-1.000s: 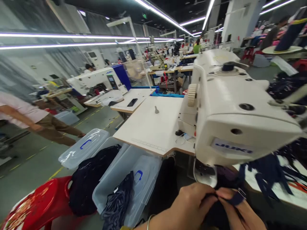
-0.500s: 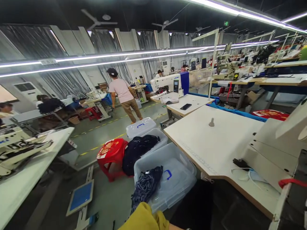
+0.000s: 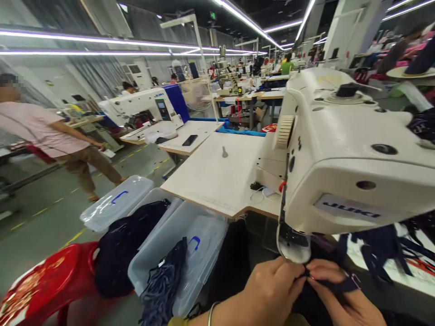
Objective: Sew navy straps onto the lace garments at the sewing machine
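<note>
Left hand point(image 3: 267, 288), right hand point(image 3: 356, 304), both pinching dark fabric point(image 3: 347, 285), its extent lost in shadow

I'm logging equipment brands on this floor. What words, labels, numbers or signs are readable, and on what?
"JUKI": label on the near machine.
"JUKI": far machine, small.
Too small to read: the far machine's screen and the green sign.
Too faint: markings along the table edge.
</note>
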A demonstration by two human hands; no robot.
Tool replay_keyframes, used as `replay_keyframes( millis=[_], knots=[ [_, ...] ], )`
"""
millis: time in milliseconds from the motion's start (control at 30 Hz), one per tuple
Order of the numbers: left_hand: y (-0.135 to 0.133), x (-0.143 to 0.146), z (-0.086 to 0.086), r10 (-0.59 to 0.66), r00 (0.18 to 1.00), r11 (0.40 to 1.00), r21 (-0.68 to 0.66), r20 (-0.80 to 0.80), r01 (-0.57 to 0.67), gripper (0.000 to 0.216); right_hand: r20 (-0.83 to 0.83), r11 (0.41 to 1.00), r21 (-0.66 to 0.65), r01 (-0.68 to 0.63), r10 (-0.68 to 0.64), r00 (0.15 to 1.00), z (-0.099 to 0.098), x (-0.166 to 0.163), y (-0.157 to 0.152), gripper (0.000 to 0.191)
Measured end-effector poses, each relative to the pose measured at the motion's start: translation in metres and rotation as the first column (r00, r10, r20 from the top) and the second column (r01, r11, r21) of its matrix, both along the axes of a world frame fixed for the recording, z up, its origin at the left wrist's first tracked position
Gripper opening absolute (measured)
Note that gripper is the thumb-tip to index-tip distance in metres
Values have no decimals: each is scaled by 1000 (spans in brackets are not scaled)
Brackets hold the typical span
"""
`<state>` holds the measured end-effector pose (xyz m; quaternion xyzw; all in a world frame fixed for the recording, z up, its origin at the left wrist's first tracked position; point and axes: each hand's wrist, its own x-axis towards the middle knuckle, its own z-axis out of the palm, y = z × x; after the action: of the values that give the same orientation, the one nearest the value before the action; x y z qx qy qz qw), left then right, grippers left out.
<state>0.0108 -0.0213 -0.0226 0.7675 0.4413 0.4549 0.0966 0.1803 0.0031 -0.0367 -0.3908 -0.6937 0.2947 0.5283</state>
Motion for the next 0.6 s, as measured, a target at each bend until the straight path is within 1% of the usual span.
replay_keyframes(
  millis=[67, 133, 367, 500, 600],
  knots=[
    [1, -1, 4, 3, 1000, 1000, 8, 19, -3, 13, -30, 1000, -29, 4, -5, 1000, 5, -4, -2, 4],
    [0, -1, 4, 10, 999, 1000, 2, 35, -10, 11, -68, 999, -32, 5, -7, 998, 6, -8, -4, 6],
    [-4, 2, 0, 21, 1000, 1000, -23, 15, -21, 12, -151, 999, 2, -46, 46, 987, -2, -6, -7, 15],
    [-4, 1, 2, -17, 1000, 997, -69, 16, 18, 15, -145, 996, 34, -80, 84, 986, -1, -3, -6, 21],
    [-2, 0, 5, -60, 998, 996, -69, 32, 62, 18, -108, 996, 57, -73, 79, 991, 0, -2, -6, 23]
  ],
)
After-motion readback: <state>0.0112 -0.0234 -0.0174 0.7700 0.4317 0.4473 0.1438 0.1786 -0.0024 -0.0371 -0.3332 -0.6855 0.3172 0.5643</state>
